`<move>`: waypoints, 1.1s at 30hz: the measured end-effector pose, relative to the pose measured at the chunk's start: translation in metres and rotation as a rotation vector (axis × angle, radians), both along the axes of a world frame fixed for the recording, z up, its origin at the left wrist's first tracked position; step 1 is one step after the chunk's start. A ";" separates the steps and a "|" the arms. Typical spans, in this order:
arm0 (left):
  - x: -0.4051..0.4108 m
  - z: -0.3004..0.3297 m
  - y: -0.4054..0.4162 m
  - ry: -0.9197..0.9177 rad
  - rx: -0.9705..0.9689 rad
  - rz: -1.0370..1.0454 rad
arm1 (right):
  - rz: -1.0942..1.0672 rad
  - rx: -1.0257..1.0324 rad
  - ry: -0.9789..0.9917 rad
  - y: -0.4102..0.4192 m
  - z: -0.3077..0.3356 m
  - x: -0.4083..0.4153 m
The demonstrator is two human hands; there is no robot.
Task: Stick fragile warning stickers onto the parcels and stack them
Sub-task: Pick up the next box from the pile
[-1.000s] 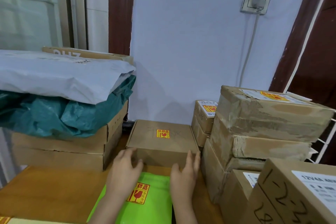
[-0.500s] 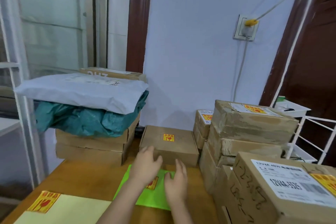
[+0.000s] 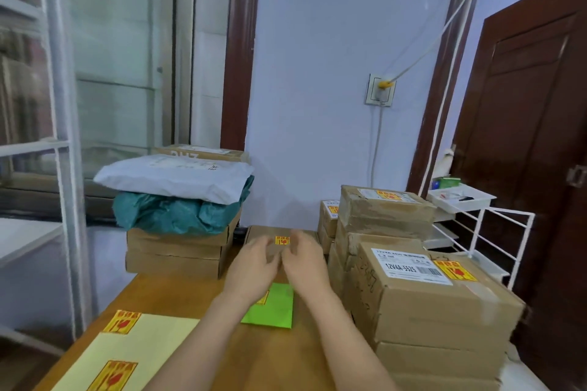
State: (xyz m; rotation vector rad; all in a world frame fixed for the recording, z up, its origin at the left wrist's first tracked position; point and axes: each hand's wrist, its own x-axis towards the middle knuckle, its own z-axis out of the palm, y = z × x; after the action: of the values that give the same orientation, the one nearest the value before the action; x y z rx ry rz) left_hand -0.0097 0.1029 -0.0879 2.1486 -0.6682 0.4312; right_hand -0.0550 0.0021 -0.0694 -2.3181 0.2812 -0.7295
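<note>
A small brown box (image 3: pixel 263 231) with a fragile sticker (image 3: pixel 281 240) on top sits at the back of the wooden table (image 3: pixel 279 359). A green flat parcel (image 3: pixel 274 309), also stickered, lies in front of it. My left hand (image 3: pixel 252 268) and my right hand (image 3: pixel 306 263) hover close together over the gap between the two, blurred, fingers loosely bent and holding nothing. A yellow backing sheet (image 3: pixel 133 355) with fragile stickers lies at the near left.
Stickered cardboard boxes are stacked at the right, a near stack (image 3: pixel 419 301) and a farther one (image 3: pixel 384 209). At the left, a white mailer (image 3: pixel 174 178) and a teal bag (image 3: pixel 178 216) top flat cartons (image 3: pixel 178 252). A white wire rack (image 3: pixel 482 232) stands beyond the right stack.
My hands left the small brown box's front edge and drew back together above the green parcel. The view pulled back and up, so more of the room shows.
</note>
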 end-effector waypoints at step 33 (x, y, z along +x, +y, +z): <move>-0.106 0.054 -0.096 0.383 0.130 -0.303 | -0.465 0.107 0.306 -0.209 0.048 -0.188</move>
State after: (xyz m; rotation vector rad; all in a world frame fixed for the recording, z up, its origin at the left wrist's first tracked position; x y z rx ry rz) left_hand -0.1160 0.0068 -0.0338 2.1205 -0.7976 -0.1877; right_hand -0.2431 -0.2067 -0.0215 -2.2771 0.9976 -0.5517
